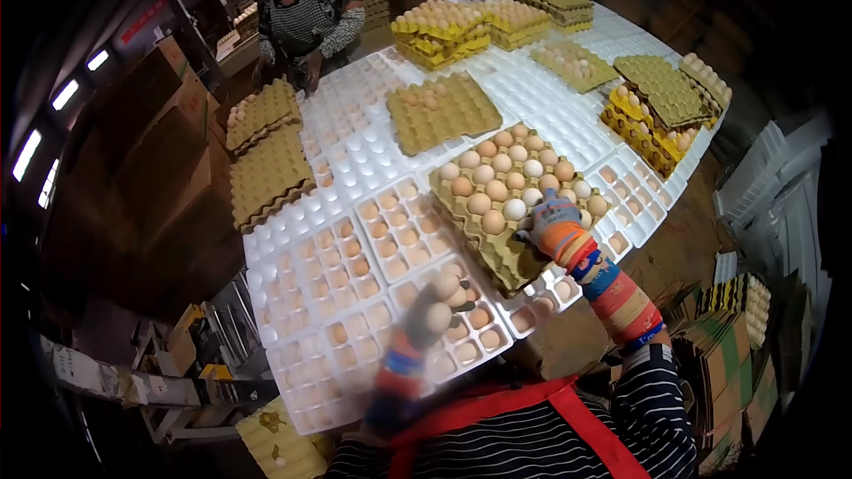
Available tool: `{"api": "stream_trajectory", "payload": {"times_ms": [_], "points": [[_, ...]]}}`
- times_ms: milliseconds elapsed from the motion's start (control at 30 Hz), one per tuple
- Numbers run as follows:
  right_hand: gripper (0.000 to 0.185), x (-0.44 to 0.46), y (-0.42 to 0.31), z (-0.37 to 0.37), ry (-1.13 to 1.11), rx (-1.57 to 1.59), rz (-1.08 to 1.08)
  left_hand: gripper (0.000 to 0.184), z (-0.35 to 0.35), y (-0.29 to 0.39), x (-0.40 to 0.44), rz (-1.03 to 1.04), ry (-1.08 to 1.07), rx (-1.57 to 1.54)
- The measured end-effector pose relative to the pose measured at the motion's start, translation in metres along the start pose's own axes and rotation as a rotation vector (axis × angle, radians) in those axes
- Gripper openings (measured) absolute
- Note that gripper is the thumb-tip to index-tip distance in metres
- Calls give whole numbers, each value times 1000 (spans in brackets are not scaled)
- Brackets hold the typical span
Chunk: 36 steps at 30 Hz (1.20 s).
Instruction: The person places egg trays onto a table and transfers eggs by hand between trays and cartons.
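My left hand [417,324], smeared by motion, is over a white plastic tray [497,353] at the front edge, with a few eggs [439,318] in its fingers. My right hand [557,217], in a grey glove with a patterned sleeve, reaches down onto a pulp egg tray [493,253]. Its thumb and forefinger are apart, and the forefinger touches a brown egg [549,184]; the other fingertips are hidden. Brown and white eggs fill the back of this pulp tray, and the cups nearest me are bare. More eggs sit in the white trays underneath and beside it.
White trays cover the table, many holding eggs. Another pulp tray [435,124] lies farther back with several eggs. Stacked pulp trays [271,173] stand at left, and yellow stacks [444,35] behind. A co-worker [306,22] stands at the far left; cardboard boxes [728,355] are at right.
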State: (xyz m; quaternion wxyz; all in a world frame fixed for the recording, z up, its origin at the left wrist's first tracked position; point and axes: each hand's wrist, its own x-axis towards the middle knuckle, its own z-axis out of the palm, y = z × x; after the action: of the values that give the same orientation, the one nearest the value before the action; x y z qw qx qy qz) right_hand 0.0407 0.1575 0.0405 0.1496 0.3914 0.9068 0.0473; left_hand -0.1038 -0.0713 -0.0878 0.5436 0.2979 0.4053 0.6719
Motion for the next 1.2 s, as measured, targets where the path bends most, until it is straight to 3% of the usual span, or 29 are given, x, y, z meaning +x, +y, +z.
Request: {"api": "stream_trajectory", "payload": {"times_ms": [33,100,233,267,300,333,367,433,467,567,633,700,767,800,900,1033,1067,1167,1200], "points": [[38,-1,3,2,-20,101,88,44,-14,-7,-5,-17,-11,-28],[44,-10,17,5,90,375,135,46,4,47,-21,-201,51,37],[46,0,12,28,310,1216,-86,43,-29,53,-38,-223,138,-40],[43,-4,-8,13,321,1314,-141,42,-33,56,-39,-236,202,-32],[44,-14,-27,-16,135,1457,-159,40,-38,57,-40,-250,262,-24],[45,-1,-40,-15,191,1342,-287,38,-51,50,-40,-197,300,-108],[46,11,-53,-20,247,1224,-408,41,-65,48,-34,-161,364,7],[49,32,-74,-54,124,882,-449,48,-95,48,-17,-85,489,234],[53,59,-88,-48,174,828,-528,46,-107,55,-4,-54,640,393],[54,133,-126,-56,78,534,-490,38,-148,88,54,168,762,823],[48,171,-153,-65,34,309,-519,45,-165,108,96,236,932,1174],[40,202,-176,-60,64,226,-554,49,-173,129,131,51,959,1199],[43,246,-203,-37,89,217,-497,54,-199,121,163,17,949,1454],[42,263,-210,-27,87,170,-486,58,-214,114,176,-108,886,1700],[39,288,-220,-22,65,54,-472,57,-208,127,185,-410,766,1697],[35,298,-214,-28,61,51,-519,52,-208,125,213,177,831,1443],[35,307,-212,-22,44,49,-566,51,-208,122,231,198,800,1476],[34,325,-206,-19,-26,171,-534,45,-211,123,262,-287,536,1676],[33,333,-207,-19,-43,261,-467,44,-222,115,267,-176,714,1535]]}}
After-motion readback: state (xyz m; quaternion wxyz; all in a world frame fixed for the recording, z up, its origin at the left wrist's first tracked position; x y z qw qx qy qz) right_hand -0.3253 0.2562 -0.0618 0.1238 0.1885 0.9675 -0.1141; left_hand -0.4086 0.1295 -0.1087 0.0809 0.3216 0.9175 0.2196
